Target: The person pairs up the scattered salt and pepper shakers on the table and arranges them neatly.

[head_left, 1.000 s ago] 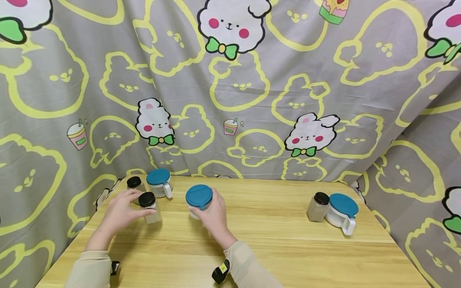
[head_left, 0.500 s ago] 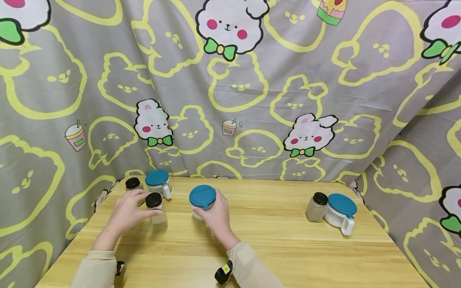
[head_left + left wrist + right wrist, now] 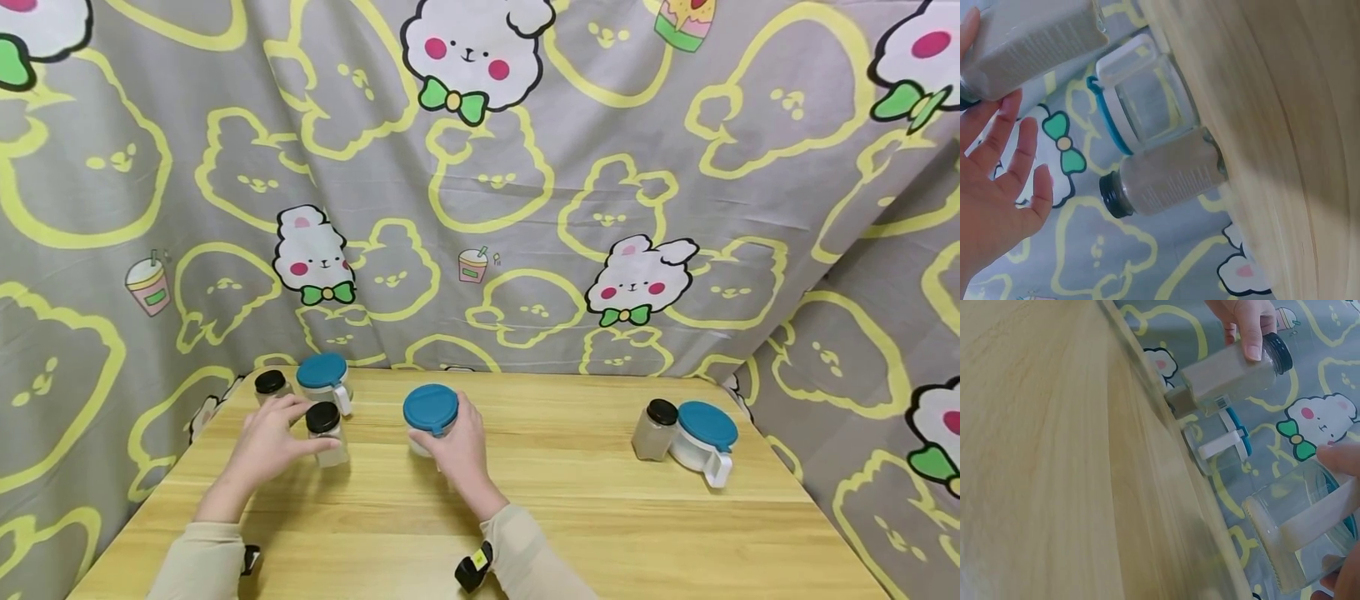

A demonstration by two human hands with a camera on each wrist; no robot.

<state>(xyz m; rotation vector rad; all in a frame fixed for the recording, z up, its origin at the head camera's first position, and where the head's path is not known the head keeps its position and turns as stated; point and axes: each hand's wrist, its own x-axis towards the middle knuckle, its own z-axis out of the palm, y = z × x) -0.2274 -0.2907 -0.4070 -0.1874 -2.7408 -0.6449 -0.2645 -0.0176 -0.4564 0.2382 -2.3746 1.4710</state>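
Note:
My left hand (image 3: pixel 266 446) pinches a clear jar with a black lid (image 3: pixel 326 433) between thumb and fingers. In the left wrist view this jar (image 3: pixel 1035 47) is filled with something greyish-brown. My right hand (image 3: pixel 459 450) grips a glass seasoning pot with a blue lid (image 3: pixel 431 407). The right wrist view shows its white handle (image 3: pixel 1319 515) and pale contents at the bottom. Both held things look raised off the table. Behind the left hand stand another black-lidded jar (image 3: pixel 271 386) and another blue-lidded pot (image 3: pixel 322 372), side by side.
At the right of the wooden table (image 3: pixel 570 517) stand a black-lidded jar (image 3: pixel 656 432) and a blue-lidded pot (image 3: pixel 705 433), close together. A patterned curtain (image 3: pixel 525 242) hangs along the back and sides.
Both hands have moved to the right, carrying the black-lidded jar and the blue-lidded pot. The head view has shifted slightly. The standing jars and pots have stayed put.

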